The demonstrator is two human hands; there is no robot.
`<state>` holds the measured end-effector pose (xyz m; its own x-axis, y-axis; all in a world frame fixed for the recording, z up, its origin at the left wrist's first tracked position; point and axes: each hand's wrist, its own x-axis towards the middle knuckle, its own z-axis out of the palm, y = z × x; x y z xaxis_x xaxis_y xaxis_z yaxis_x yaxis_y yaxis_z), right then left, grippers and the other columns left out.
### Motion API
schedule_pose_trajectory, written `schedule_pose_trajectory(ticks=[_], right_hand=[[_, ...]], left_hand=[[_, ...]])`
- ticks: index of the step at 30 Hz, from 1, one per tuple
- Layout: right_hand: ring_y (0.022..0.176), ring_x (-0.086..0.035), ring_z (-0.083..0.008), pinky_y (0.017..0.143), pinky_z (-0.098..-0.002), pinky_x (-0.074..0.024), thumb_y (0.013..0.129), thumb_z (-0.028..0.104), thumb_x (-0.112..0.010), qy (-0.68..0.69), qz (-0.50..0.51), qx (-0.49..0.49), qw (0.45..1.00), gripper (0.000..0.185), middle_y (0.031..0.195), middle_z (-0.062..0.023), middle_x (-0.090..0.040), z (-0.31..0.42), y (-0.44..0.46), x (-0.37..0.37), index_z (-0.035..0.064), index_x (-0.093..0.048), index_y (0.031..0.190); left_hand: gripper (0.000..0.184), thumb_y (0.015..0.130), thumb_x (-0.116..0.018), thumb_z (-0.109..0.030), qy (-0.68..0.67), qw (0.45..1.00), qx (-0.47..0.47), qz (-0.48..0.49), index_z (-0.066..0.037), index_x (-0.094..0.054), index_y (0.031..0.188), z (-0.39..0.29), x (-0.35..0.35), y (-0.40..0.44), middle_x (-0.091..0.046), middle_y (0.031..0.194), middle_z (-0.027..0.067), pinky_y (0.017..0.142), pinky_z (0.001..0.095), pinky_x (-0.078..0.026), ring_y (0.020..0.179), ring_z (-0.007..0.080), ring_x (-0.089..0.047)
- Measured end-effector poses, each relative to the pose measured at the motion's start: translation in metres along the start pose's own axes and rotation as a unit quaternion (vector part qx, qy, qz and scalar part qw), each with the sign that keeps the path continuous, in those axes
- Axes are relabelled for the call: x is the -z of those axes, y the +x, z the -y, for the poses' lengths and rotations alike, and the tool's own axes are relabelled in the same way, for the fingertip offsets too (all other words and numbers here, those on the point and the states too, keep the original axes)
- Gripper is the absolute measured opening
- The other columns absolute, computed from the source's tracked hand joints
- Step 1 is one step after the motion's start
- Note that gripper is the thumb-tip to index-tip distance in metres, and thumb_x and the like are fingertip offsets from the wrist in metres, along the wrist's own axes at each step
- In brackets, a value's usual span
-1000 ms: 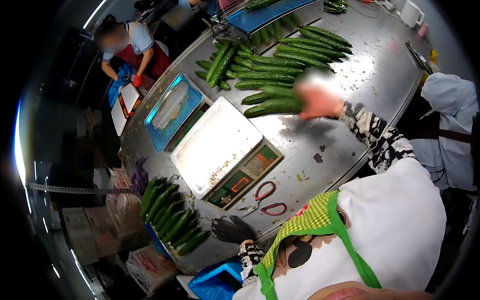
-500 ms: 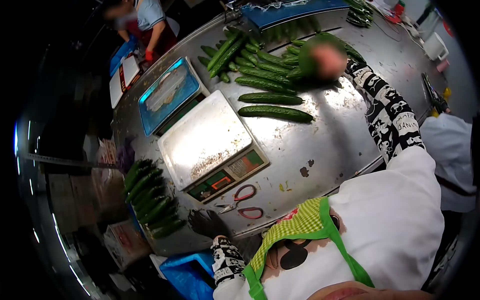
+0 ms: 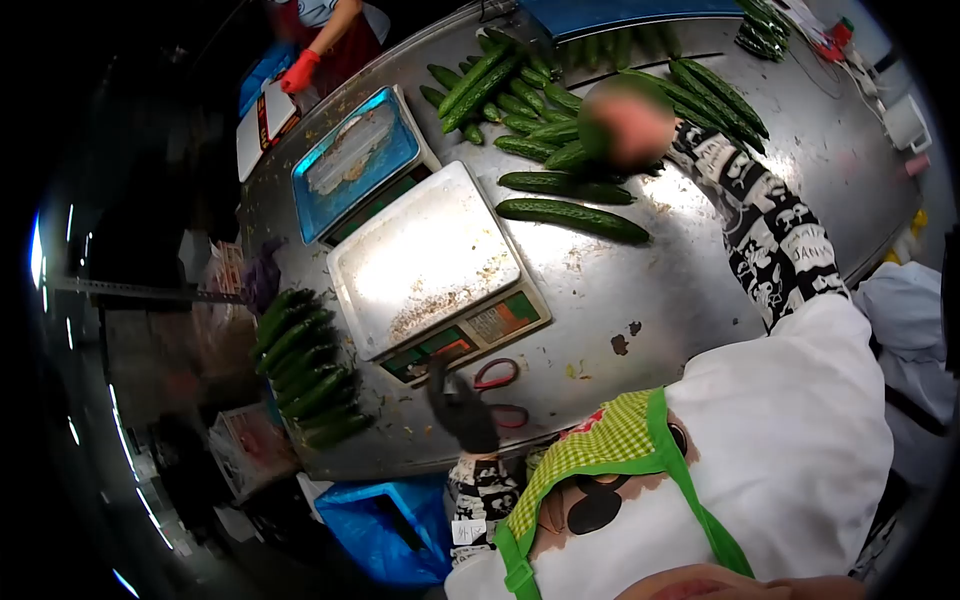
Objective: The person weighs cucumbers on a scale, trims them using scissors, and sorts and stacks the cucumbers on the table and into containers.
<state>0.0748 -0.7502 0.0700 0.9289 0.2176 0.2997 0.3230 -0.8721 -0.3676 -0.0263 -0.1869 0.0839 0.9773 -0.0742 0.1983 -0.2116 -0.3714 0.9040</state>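
My left hand [image 3: 462, 412], in a black glove, is over the blade end of the red-handled scissors [image 3: 497, 374], just in front of the white-topped scale [image 3: 430, 265]. Its fingers stretch toward the scale's display; whether they touch the blades I cannot make out. My right hand [image 3: 628, 125] reaches across the metal table to the cucumbers [image 3: 560, 185]. A blurred patch covers it, so its fingers and anything in them are hidden. One long cucumber [image 3: 572, 218] lies nearest me, apart from the pile.
A second scale with a blue tray [image 3: 352, 165] stands behind the white one. More cucumbers [image 3: 305, 370] lie in a row at the left edge. A blue bag [image 3: 385, 530] hangs below. Across the table, a co-worker's red-gloved hand [image 3: 300, 72] is beside another scale [image 3: 262, 130].
My left hand has moved right from the table beside the left cucumber row to the scissors. My right hand has shifted left over the pile, uncovering several cucumbers. The view has shifted slightly.
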Motion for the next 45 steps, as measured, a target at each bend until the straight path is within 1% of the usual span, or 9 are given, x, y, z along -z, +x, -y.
schedule_pose_trajectory(ticks=[3,7,11,16,17,25,30,37,45], right_hand=[[0.125,-0.055,-0.0373,0.108,-0.0461,-0.0455,0.060,0.015,-0.088,0.011,0.020,-0.128,0.992,0.090,0.134,-0.0201,-0.058,0.004,-0.043,-0.003,0.0072,-0.051,0.142],[0.136,-0.047,-0.0400,0.114,-0.0461,-0.0403,0.067,0.030,-0.090,-0.011,-0.013,-0.224,0.974,0.100,0.147,-0.0235,-0.048,0.041,-0.113,-0.006,0.0024,-0.040,0.148],[0.120,-0.059,-0.0308,0.104,-0.0370,-0.0458,0.064,0.021,-0.083,0.145,0.034,-0.303,0.941,0.086,0.127,-0.0230,-0.061,0.077,-0.162,0.003,-0.0048,-0.048,0.138],[0.116,-0.059,-0.0257,0.101,-0.0327,-0.0459,0.065,0.017,-0.082,0.229,0.032,-0.355,0.906,0.089,0.125,-0.0200,-0.062,0.077,-0.178,0.006,-0.0080,-0.044,0.141],[0.115,-0.059,-0.0241,0.100,-0.0316,-0.0463,0.066,0.016,-0.082,0.255,-0.006,-0.355,0.900,0.089,0.125,-0.0194,-0.062,0.073,-0.173,0.007,-0.0091,-0.043,0.141],[0.095,-0.056,-0.0154,0.084,-0.0300,-0.0482,0.068,0.010,-0.078,0.346,0.009,-0.375,0.860,0.072,0.108,-0.0130,-0.063,0.045,-0.070,0.039,-0.0116,-0.050,0.131],[0.100,-0.068,-0.0303,0.085,-0.0375,-0.0534,0.064,0.035,-0.083,0.162,0.018,-0.358,0.920,0.078,0.109,-0.0230,-0.069,0.016,-0.001,0.014,-0.0087,-0.058,0.123],[0.135,-0.048,-0.0418,0.110,-0.0452,-0.0425,0.067,0.059,-0.077,-0.012,0.243,-0.378,0.893,0.093,0.147,-0.0234,-0.049,0.023,0.038,0.013,0.0003,-0.057,0.135],[0.131,-0.045,-0.0486,0.111,-0.0446,-0.0409,0.062,0.050,-0.079,0.048,0.222,-0.418,0.880,0.091,0.140,-0.0276,-0.049,0.083,-0.012,0.002,-0.0011,-0.054,0.133]], left_hand=[[0.061,0.101,-0.060,-0.011,-0.241,0.946,0.102,0.190,-0.005,-0.032,0.155,-0.078,-0.093,-0.001,-0.050,0.147,0.0156,0.104,0.0357,-0.047,0.128,0.0235,-0.055],[0.080,0.094,-0.072,-0.016,-0.276,0.893,0.315,0.166,-0.003,-0.025,0.157,-0.088,-0.204,0.040,-0.045,0.149,0.0193,0.099,0.0364,-0.048,0.122,0.0279,-0.058],[0.080,0.091,-0.075,-0.018,-0.345,0.917,0.184,0.073,-0.005,-0.029,0.156,-0.035,-0.281,0.089,-0.053,0.143,0.0166,0.104,0.0348,-0.044,0.121,0.0222,-0.055],[0.094,0.082,-0.082,-0.032,0.036,0.959,0.273,-0.061,0.003,-0.030,0.152,-0.037,-0.328,0.110,-0.055,0.138,0.0223,0.100,0.0427,-0.053,0.119,0.0330,-0.062],[0.096,0.080,-0.081,-0.041,-0.107,0.952,0.282,-0.050,0.001,-0.034,0.151,-0.038,-0.332,0.110,-0.051,0.141,0.0238,0.101,0.0445,-0.052,0.122,0.0381,-0.060],[0.069,0.083,-0.072,-0.038,0.184,0.937,0.297,0.021,-0.011,-0.050,0.142,-0.057,-0.344,0.152,-0.052,0.137,0.0203,0.097,0.0507,-0.052,0.115,0.0395,-0.062],[0.066,0.083,-0.071,-0.036,0.202,0.939,0.277,0.020,-0.012,-0.051,0.141,-0.049,-0.345,0.160,-0.052,0.137,0.0202,0.099,0.0517,-0.050,0.117,0.0399,-0.060],[0.063,0.083,-0.069,-0.033,0.190,0.957,0.218,0.023,-0.014,-0.052,0.141,-0.043,-0.333,0.189,-0.052,0.138,0.0200,0.101,0.0532,-0.047,0.119,0.0404,-0.057],[0.060,0.084,-0.067,-0.030,0.227,0.963,0.135,0.058,-0.015,-0.053,0.141,-0.042,-0.320,0.218,-0.053,0.138,0.0198,0.104,0.0549,-0.044,0.122,0.0410,-0.054]])
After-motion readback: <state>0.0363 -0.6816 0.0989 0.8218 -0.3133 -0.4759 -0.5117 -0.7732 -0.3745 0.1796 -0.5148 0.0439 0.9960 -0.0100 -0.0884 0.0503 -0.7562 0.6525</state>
